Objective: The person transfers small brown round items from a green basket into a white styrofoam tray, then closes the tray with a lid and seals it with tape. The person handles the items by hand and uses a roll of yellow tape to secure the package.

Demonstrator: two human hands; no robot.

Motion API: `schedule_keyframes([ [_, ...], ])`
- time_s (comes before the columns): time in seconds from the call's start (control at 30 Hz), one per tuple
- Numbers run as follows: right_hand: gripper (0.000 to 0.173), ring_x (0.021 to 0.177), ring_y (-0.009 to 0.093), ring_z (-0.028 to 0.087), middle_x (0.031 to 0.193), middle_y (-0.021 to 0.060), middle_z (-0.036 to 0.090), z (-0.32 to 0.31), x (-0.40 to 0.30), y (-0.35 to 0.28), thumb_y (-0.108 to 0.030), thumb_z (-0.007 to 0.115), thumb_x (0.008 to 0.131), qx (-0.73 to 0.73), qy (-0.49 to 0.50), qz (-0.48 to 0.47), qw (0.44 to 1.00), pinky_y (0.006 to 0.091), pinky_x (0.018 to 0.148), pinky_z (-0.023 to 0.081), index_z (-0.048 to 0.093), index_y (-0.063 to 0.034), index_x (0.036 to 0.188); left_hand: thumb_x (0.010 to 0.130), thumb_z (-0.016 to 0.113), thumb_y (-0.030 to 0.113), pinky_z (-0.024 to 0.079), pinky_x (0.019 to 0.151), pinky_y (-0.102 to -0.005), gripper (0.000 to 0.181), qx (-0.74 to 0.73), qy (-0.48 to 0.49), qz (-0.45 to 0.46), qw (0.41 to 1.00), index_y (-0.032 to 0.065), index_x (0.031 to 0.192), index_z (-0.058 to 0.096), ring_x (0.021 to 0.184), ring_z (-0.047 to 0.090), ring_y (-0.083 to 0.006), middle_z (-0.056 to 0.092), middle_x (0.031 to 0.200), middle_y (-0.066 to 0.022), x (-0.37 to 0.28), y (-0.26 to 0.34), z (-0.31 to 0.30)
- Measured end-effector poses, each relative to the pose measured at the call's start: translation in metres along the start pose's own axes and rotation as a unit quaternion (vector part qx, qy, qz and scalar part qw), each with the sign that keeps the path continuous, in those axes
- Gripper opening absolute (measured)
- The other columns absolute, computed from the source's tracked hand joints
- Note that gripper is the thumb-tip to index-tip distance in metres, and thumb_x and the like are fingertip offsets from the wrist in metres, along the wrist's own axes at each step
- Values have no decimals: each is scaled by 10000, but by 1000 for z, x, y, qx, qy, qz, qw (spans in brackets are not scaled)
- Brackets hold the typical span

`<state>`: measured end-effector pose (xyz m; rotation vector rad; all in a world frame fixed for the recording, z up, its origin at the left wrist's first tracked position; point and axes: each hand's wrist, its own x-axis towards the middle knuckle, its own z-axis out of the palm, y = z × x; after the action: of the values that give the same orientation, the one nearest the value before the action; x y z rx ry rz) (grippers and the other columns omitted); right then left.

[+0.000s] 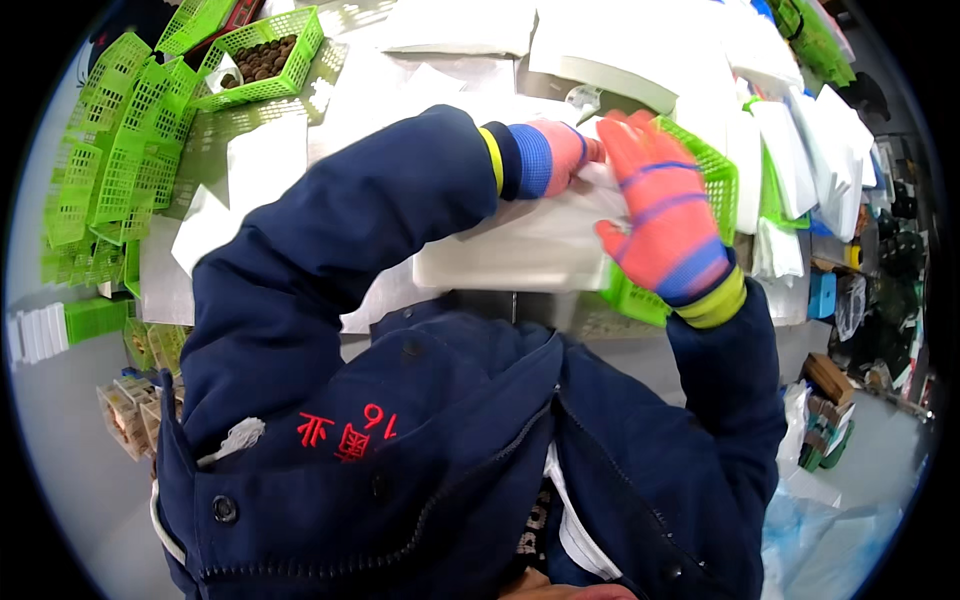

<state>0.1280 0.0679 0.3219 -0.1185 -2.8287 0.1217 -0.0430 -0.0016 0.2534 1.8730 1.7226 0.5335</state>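
My left hand (559,157), in a pink and blue knit glove, reaches in from the left with its fingertips closed on a thin white sheet (598,174), paper or film. Its fingers are partly hidden. My right hand (664,199), in a matching glove, is blurred and hovers just right of the left fingertips. Its thumb stands apart and nothing shows in its grasp. Below both hands lies a thick white stack or padded bundle (517,266) at the table's front edge. A light green plastic basket (716,187) sits partly hidden under and behind the right hand.
At the back left, a green basket (311,45) holds many small dark brown round pieces (266,60). Nested green baskets (120,157) line the left side. White stacks (607,45) cover the table's far part. White packets (814,157) stand at the right.
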Motion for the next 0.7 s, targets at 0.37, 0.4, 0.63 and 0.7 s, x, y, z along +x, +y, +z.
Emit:
schedule_keyframes([
  [0.37,454,810,310,536,893,143,550,73,-4,-68,-151,645,599,-2,-179,74,981,401,685,414,521,-46,1023,714,682,358,463,758,-317,452,-271,-195,-128,934,22,1005,601,828,606,-258,636,847,-148,-101,-30,22],
  [0.4,541,847,315,522,942,156,538,72,-10,-68,-143,644,598,14,-138,69,988,400,712,408,500,-38,1108,717,668,316,468,740,-335,389,-168,-188,-116,961,23,964,602,810,608,-277,633,814,-153,-97,-27,19],
  [0.63,281,672,350,595,725,198,603,90,-9,-43,-201,613,721,188,-229,138,945,408,617,473,579,-48,955,750,586,188,489,601,-386,249,230,-88,24,969,57,960,565,665,612,-320,607,699,-146,-83,1,12],
  [0.7,237,668,344,591,713,192,593,80,-16,-55,-179,599,723,121,-172,148,966,417,610,465,583,-47,920,703,673,292,491,669,-372,435,81,-117,47,989,39,1037,556,744,607,-331,616,788,-172,-86,-6,-1],
])
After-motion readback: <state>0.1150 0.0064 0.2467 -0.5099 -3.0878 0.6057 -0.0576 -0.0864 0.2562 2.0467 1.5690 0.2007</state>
